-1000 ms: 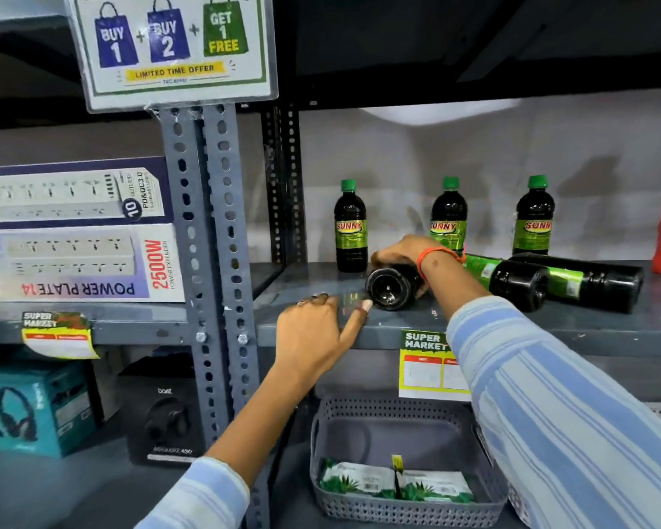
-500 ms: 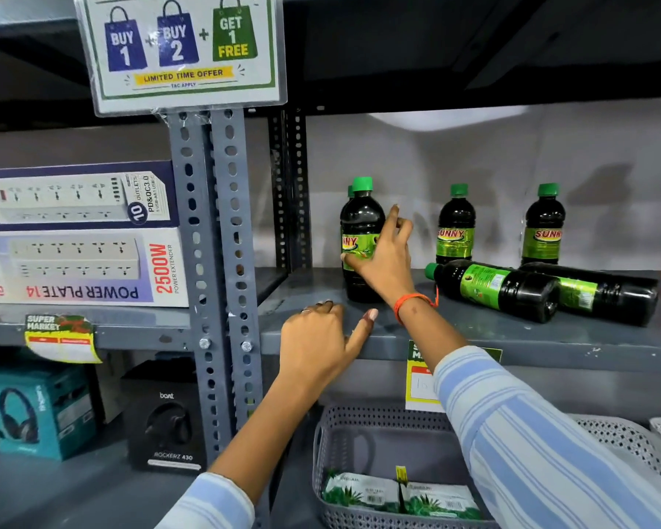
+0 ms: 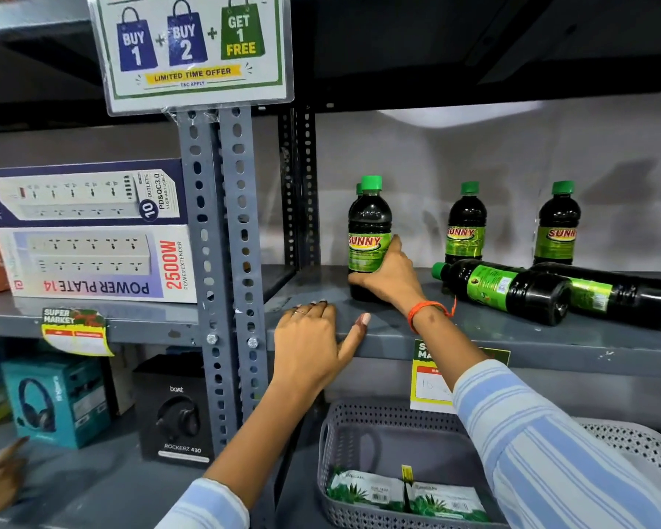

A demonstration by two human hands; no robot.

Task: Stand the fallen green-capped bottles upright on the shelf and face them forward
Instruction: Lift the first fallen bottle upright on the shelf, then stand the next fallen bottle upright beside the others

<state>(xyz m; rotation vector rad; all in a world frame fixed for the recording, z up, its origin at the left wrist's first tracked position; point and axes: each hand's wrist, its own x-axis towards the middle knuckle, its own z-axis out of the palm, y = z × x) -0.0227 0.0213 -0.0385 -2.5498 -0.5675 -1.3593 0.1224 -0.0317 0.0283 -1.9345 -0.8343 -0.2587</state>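
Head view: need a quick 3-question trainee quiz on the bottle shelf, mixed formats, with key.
1. True or false: the right hand has its grip on an upright bottle.
2. How many bottles lie on their side on the shelf? A) one B) two C) four
3. Fill in: the left hand rests on the shelf's front ____.

Key: 1 true. 2 B: the near fallen bottle and the far fallen bottle. 3 edge.

Front bottle (image 3: 369, 238) upright, label forward; two bottles (image 3: 506, 290) (image 3: 613, 295) lying sideways on shelf (image 3: 512, 337).
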